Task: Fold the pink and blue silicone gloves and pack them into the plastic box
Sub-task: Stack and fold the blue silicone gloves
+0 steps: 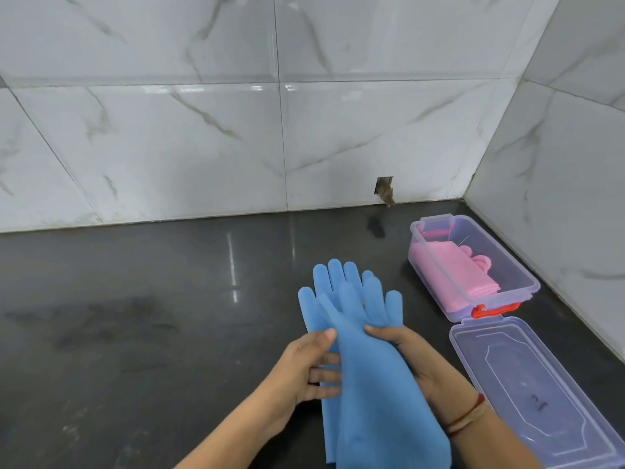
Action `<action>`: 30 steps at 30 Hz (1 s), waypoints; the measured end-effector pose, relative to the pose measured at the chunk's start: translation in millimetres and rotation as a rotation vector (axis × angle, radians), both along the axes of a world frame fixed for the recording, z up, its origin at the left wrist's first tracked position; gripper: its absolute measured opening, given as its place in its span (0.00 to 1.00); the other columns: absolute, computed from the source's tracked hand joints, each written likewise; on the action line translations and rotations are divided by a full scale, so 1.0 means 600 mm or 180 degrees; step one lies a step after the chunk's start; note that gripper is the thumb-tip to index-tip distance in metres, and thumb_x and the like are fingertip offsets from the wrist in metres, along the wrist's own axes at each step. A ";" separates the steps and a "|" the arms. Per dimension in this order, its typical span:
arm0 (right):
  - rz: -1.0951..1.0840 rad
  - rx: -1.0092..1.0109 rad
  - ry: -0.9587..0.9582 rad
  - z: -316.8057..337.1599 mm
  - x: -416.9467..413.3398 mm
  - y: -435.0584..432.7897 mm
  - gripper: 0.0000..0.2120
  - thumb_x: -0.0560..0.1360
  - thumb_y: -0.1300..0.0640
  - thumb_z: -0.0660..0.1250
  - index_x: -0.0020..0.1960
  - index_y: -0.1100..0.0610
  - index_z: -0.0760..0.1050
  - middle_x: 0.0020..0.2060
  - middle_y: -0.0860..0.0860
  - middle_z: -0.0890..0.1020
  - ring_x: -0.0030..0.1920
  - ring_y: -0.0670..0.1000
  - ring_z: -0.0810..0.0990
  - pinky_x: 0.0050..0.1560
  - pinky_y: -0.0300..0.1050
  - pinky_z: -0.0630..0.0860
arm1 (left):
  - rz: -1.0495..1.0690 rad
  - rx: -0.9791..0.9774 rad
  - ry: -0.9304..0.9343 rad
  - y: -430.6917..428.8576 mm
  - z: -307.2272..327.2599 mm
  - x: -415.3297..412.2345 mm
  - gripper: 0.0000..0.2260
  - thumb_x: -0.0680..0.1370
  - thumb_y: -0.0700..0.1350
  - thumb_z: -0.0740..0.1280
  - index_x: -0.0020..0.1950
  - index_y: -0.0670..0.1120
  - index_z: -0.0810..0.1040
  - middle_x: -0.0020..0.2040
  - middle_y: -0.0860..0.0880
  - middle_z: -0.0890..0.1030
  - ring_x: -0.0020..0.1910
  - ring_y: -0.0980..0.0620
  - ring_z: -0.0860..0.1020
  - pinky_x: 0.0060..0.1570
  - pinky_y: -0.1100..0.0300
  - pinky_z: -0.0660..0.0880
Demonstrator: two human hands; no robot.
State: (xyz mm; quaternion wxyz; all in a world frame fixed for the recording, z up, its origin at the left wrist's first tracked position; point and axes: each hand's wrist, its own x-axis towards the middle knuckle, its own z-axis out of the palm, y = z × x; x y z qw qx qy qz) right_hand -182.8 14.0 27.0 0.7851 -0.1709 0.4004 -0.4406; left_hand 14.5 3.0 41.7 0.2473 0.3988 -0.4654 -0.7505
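Observation:
Two blue silicone gloves (358, 333) lie stacked one on the other, fingers pointing away from me, cuffs hanging toward the bottom edge. My left hand (304, 370) grips their left side at the palm, thumb on top. My right hand (419, 360) holds the right side, fingers under the gloves and thumb on top. The clear plastic box (507, 262) stands open at the right near the wall corner. Folded pink gloves (439, 269) lie inside it.
The box's clear lid (534, 384) lies flat on the dark counter (152, 316) just in front of the box, beside a red latch (487, 311). Marble-tiled walls close the counter at the back and right. A small hole (385, 189) shows in the back wall.

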 end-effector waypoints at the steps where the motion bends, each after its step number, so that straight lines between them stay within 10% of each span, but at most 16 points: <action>1: -0.0052 -0.0003 0.0213 -0.002 0.002 -0.005 0.23 0.68 0.62 0.70 0.63 0.61 0.74 0.57 0.64 0.80 0.58 0.65 0.78 0.56 0.59 0.76 | 0.0026 0.0029 0.0099 -0.006 -0.003 -0.003 0.26 0.68 0.64 0.69 0.59 0.50 0.79 0.54 0.44 0.83 0.52 0.44 0.82 0.51 0.50 0.79; 7: -0.0200 -0.0710 0.1013 0.036 -0.006 -0.053 0.17 0.72 0.63 0.69 0.60 0.56 0.76 0.55 0.56 0.83 0.54 0.58 0.82 0.47 0.51 0.81 | 0.0431 -0.0359 0.0297 -0.048 -0.003 -0.023 0.21 0.72 0.46 0.74 0.64 0.53 0.74 0.58 0.50 0.82 0.56 0.49 0.81 0.47 0.57 0.80; 15: -0.0560 -0.0618 0.2923 -0.013 -0.022 -0.121 0.22 0.75 0.57 0.67 0.66 0.54 0.65 0.59 0.49 0.75 0.56 0.51 0.76 0.55 0.51 0.77 | 0.0779 0.0575 -0.0611 -0.105 -0.025 -0.040 0.14 0.78 0.46 0.65 0.64 0.47 0.71 0.55 0.48 0.82 0.50 0.49 0.83 0.45 0.51 0.81; 22: -0.0553 -0.1145 0.3470 -0.028 -0.028 -0.150 0.14 0.79 0.57 0.58 0.63 0.48 0.69 0.59 0.47 0.75 0.53 0.44 0.74 0.52 0.40 0.70 | 0.0781 0.0337 -0.0360 -0.098 -0.032 -0.045 0.12 0.79 0.41 0.60 0.61 0.52 0.72 0.55 0.51 0.83 0.50 0.51 0.83 0.41 0.54 0.81; 30: -0.0592 -0.1322 0.4087 -0.041 -0.015 -0.121 0.29 0.73 0.58 0.67 0.71 0.52 0.61 0.66 0.52 0.69 0.59 0.46 0.68 0.62 0.43 0.66 | 0.0648 -0.0096 -0.1081 -0.099 -0.046 -0.036 0.11 0.80 0.45 0.61 0.62 0.51 0.67 0.55 0.54 0.79 0.49 0.54 0.81 0.36 0.56 0.81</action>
